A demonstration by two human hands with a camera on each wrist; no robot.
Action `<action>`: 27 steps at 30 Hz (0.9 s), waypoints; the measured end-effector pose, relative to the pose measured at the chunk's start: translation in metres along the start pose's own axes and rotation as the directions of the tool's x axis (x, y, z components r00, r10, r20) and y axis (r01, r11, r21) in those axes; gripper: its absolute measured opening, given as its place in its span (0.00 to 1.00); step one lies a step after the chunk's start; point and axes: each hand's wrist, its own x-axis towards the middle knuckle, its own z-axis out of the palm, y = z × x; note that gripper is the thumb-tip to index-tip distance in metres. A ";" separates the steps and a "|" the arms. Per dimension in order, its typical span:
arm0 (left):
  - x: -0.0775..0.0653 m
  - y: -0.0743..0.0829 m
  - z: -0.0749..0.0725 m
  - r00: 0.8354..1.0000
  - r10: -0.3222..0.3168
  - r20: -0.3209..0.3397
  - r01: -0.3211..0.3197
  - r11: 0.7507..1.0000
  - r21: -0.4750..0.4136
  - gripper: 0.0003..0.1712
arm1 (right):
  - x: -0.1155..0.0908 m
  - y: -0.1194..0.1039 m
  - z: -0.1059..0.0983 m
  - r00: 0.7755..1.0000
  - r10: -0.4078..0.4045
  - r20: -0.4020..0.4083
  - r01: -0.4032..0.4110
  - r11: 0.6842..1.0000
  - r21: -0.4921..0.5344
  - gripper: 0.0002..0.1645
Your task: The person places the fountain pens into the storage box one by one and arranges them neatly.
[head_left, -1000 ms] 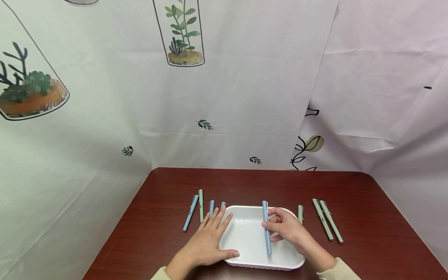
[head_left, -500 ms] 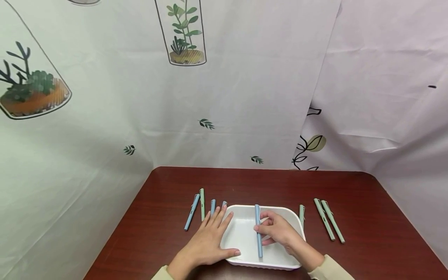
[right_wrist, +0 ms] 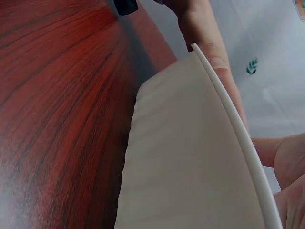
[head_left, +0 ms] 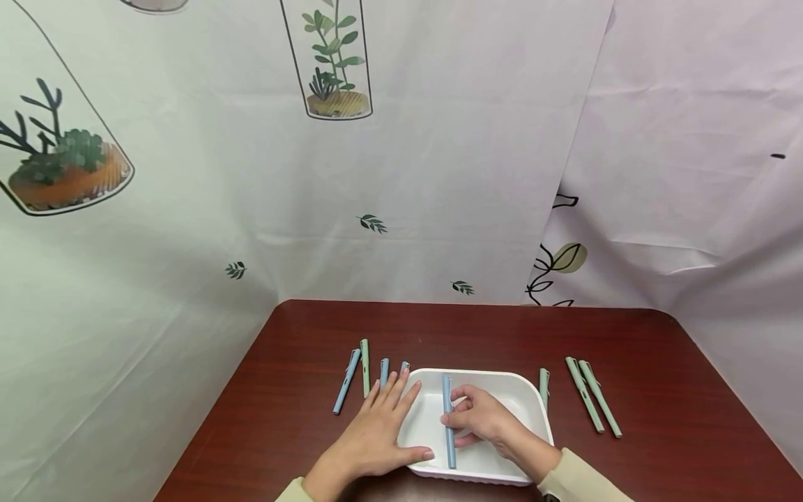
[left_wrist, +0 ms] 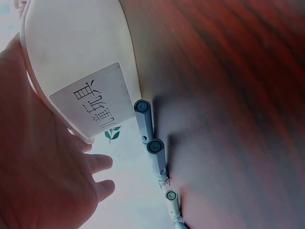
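Note:
In the head view a white tray [head_left: 495, 460] stands at the table's front. My right hand [head_left: 479, 418] pinches a blue pen [head_left: 448, 432] upright in the view, within the tray's outline; whether it touches the tray floor I cannot tell. With fingers spread, my left hand [head_left: 376, 432] rests over the tray's left rim. Its palm lies beside the tray wall [left_wrist: 71, 38] in the left wrist view, where a label [left_wrist: 95, 100] with dark characters shows. The right wrist view has the tray's outer wall [right_wrist: 181, 152] and part of my right hand [right_wrist: 290, 162], but the pen is hidden there.
Left of the tray lie a blue pen [head_left: 347, 382], a green pen [head_left: 365, 366] and two more blue pens, partly behind my left hand. Right of it are a partly hidden green pen [head_left: 544, 383] and two green pens [head_left: 585, 394], [head_left: 600, 399] side by side.
My right hand has moved left across the tray with the blue pen, and slightly nearer the front edge. The left hand stays on the left rim.

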 end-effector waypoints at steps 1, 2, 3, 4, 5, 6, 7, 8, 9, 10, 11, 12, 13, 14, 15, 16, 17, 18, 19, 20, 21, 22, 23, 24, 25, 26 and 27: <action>0.000 0.000 0.000 1.000 0.000 -0.001 0.000 1.000 0.000 0.59 | 0.001 0.000 0.001 1.000 0.003 0.002 -0.003 1.000 -0.001 0.27; 0.000 0.000 0.000 1.000 0.002 -0.004 -0.002 1.000 0.002 0.59 | 0.002 -0.001 0.002 1.000 0.005 0.005 -0.005 1.000 -0.001 0.26; 0.000 0.000 0.000 1.000 0.004 -0.006 -0.004 1.000 0.001 0.59 | 0.002 0.000 0.004 1.000 0.008 0.008 -0.008 1.000 0.000 0.26; -0.001 0.000 0.000 1.000 0.006 -0.008 -0.006 1.000 0.002 0.59 | 0.003 0.000 0.005 1.000 0.012 0.012 -0.012 1.000 0.000 0.26; -0.001 0.000 0.000 1.000 0.008 -0.010 -0.008 1.000 0.001 0.59 | 0.004 0.000 0.007 1.000 0.016 0.015 -0.016 1.000 -0.001 0.25; -0.001 0.000 0.000 1.000 0.010 -0.011 -0.009 1.000 0.002 0.59 | 0.004 0.000 0.008 1.000 0.021 0.017 -0.021 1.000 -0.005 0.25; -0.001 0.000 0.000 1.000 0.011 -0.013 -0.011 1.000 0.004 0.59 | 0.005 0.001 0.010 1.000 0.025 0.019 -0.025 1.000 -0.010 0.25; -0.001 0.000 0.000 1.000 0.013 -0.016 -0.012 1.000 0.005 0.59 | 0.006 0.001 0.011 0.999 0.028 0.018 -0.028 0.999 -0.016 0.25; -0.001 0.000 0.000 1.000 0.013 -0.018 -0.013 1.000 0.008 0.59 | 0.007 0.001 0.013 0.999 0.032 0.017 -0.031 0.999 -0.023 0.25; -0.001 0.000 0.000 1.000 0.013 -0.020 -0.013 1.000 0.013 0.59 | 0.008 0.001 0.014 0.999 0.036 0.015 -0.035 0.999 -0.029 0.24; -0.001 0.000 0.001 1.000 0.015 -0.023 -0.014 1.000 0.015 0.60 | 0.009 0.001 0.016 0.999 0.039 0.012 -0.038 0.999 -0.032 0.24; -0.001 0.000 0.001 1.000 0.016 -0.026 -0.016 1.000 0.018 0.60 | 0.011 0.001 0.017 0.999 0.042 0.010 -0.042 0.998 -0.036 0.24; 0.000 -0.001 0.001 0.999 0.017 -0.028 -0.016 1.000 0.020 0.60 | 0.012 0.000 0.018 0.999 0.045 0.008 -0.045 0.998 -0.036 0.24; 0.000 -0.001 0.001 0.999 0.018 -0.030 -0.017 1.000 0.022 0.60 | 0.013 0.000 0.020 0.999 0.050 0.005 -0.050 0.998 -0.039 0.24; 0.000 -0.001 0.001 0.999 0.019 -0.032 -0.018 1.000 0.024 0.61 | 0.014 0.000 0.021 0.999 0.054 0.005 -0.054 0.998 -0.039 0.23; 0.000 -0.001 0.001 0.999 0.020 -0.034 -0.019 1.000 0.025 0.61 | 0.015 -0.001 0.023 0.998 0.058 0.006 -0.058 0.998 -0.038 0.23; 0.001 -0.001 0.001 0.999 0.022 -0.037 -0.021 0.999 0.025 0.61 | 0.017 -0.001 0.024 0.998 0.062 0.008 -0.062 0.997 -0.037 0.23; 0.001 -0.001 0.001 0.999 0.023 -0.039 -0.022 0.999 0.025 0.61 | 0.018 -0.001 0.025 0.998 0.067 0.010 -0.066 0.997 -0.038 0.23; 0.001 -0.001 0.002 0.999 0.023 -0.040 -0.022 0.999 0.026 0.61 | 0.019 -0.001 0.026 0.997 0.071 0.012 -0.070 0.997 -0.039 0.22; 0.001 -0.001 0.002 0.999 0.025 -0.041 -0.024 0.999 0.027 0.61 | 0.020 -0.002 0.028 0.997 0.076 0.013 -0.075 0.996 -0.042 0.22; 0.000 -0.002 0.002 0.999 0.026 -0.042 -0.025 0.999 0.027 0.61 | 0.020 -0.002 0.029 0.997 0.080 0.015 -0.080 0.996 -0.042 0.22; 0.000 -0.002 0.002 0.999 0.027 -0.042 -0.026 0.999 0.028 0.61 | 0.021 -0.002 0.030 0.996 0.085 0.016 -0.084 0.996 -0.043 0.22; 0.000 -0.002 0.002 0.999 0.029 -0.043 -0.028 0.999 0.028 0.61 | 0.022 -0.002 0.031 0.996 0.091 0.017 -0.090 0.995 -0.048 0.21; 0.000 -0.002 0.002 0.999 0.030 -0.044 -0.029 0.999 0.027 0.61 | 0.022 -0.002 0.031 0.995 0.096 0.018 -0.095 0.994 -0.055 0.21; -0.001 -0.001 0.002 0.998 0.032 -0.046 -0.031 0.999 0.027 0.61 | 0.023 -0.003 0.032 0.995 0.101 0.018 -0.100 0.993 -0.062 0.21; -0.001 -0.001 0.003 0.998 0.033 -0.048 -0.032 0.999 0.028 0.61 | 0.023 -0.003 0.033 0.994 0.105 0.019 -0.104 0.992 -0.070 0.21; -0.001 -0.001 0.002 0.998 0.034 -0.051 -0.033 0.999 0.029 0.61 | 0.023 -0.003 0.034 0.994 0.108 0.021 -0.106 0.992 -0.074 0.21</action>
